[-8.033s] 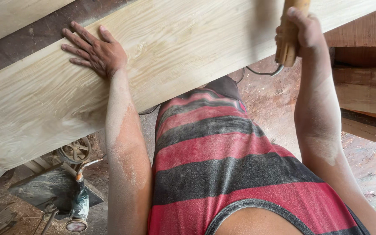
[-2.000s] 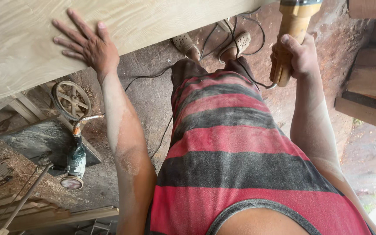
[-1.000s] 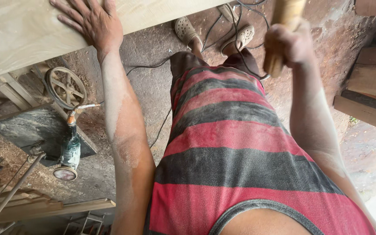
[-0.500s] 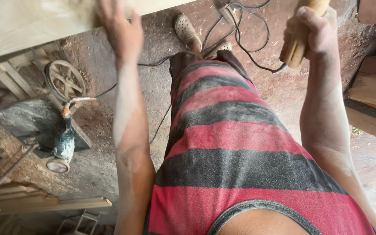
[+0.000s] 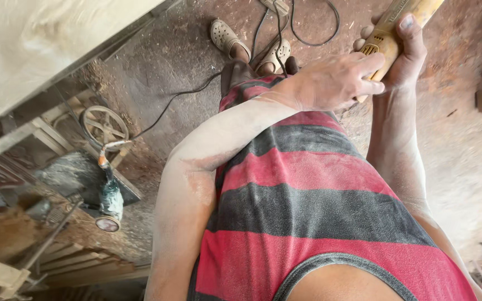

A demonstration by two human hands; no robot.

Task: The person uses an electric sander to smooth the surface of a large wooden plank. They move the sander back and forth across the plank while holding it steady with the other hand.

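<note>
Dusty workshop floor (image 5: 464, 167) below; right hand (image 5: 405, 53) grip closed around yellow power tool (image 5: 391, 28); left hand (image 5: 336, 81) fingers touching it

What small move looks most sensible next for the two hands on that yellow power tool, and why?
Probably settle the left hand into a firm grip on the yellow power tool. The right hand already wraps its body, while the left hand's fingers only rest against it. The wooden board lies off to the left, away from the tool, and a black cable loops on the floor by the feet.
</note>
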